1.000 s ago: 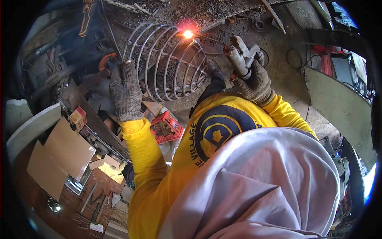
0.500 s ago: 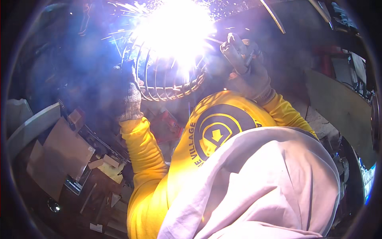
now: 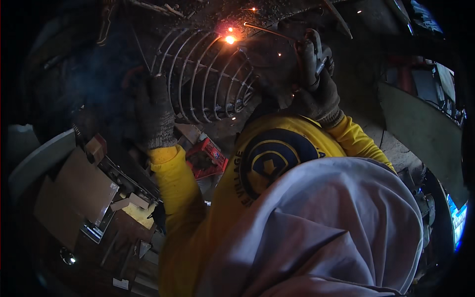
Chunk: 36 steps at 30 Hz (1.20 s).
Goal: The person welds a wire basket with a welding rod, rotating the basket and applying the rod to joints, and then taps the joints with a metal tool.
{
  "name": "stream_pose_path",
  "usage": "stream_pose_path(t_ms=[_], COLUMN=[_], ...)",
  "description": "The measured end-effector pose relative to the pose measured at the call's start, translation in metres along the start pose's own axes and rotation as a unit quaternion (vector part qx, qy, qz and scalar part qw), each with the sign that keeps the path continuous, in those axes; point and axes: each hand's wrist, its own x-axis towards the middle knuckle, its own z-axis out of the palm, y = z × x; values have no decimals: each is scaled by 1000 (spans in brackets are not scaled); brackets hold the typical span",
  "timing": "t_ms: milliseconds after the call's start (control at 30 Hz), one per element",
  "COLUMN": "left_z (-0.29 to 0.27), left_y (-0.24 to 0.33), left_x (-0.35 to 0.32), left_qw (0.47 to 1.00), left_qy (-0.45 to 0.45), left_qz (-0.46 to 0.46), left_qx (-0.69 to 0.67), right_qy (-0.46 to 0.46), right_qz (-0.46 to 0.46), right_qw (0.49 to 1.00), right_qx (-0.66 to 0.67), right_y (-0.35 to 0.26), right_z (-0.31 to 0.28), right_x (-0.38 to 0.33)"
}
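A rounded cage of bent metal rods (image 3: pixel 203 76) lies on its side in front of me, with several curved ribs. My left hand (image 3: pixel 159 111), in a grey knit glove, is closed at the cage's left end; its fingertips are partly lost in shadow. In my gloved right hand (image 3: pixel 320 101) is a welding electrode holder (image 3: pixel 308 59). A thin electrode (image 3: pixel 271 32) sticks out of it to the left, its tip glowing orange and apart from the cage. On the cage's upper side a weld spot (image 3: pixel 230 39) glows bright orange.
A red plastic crate (image 3: pixel 207 158) stands below the cage. Cardboard sheets (image 3: pixel 81 190) and small boxes lie at the left. A large flat panel (image 3: pixel 423 136) leans at the right. A few sparks and some smoke hang near the work.
The blinding white arc has gone out and the scene has darkened. My right hand has lifted the electrode tip off the cage, leaving a glowing spot. My left hand stays at the cage.
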Motion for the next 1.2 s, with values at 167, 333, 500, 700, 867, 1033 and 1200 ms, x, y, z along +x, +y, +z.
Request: stream_pose_path(t_ms=[167, 333, 500, 700, 867, 1033, 1200], left_z=[3, 0, -2, -1, -4, -9, -3], left_y=[-15, -1, -6, -8, -8, -6, -5], left_x=[4, 3, 3, 4, 4, 1, 8], left_qw=[998, 1000, 999, 999, 999, 997, 998], left_qy=[42, 21, 23, 28, 4, -1, 5], left_qz=[35, 20, 24, 30, -41, -26, 22], left_qx=[-32, -1, 18, 13, 34, 79, 64], right_qy=[-7, -42, -64, -54, -40, -11, 1], right_qz=[45, 65, 54, 40, 36, -51, -226], right_qw=[999, 997, 996, 997, 997, 994, 960], right_qx=[8, 20, 5, -34, -55, 98, -166], right_y=[-1, -4, -8, -13, -19, -23, -33], right_z=[4, 8, 7, 8, 9, 16, 9], right_x=[-6, -7, -8, -7, -6, 1, 17])
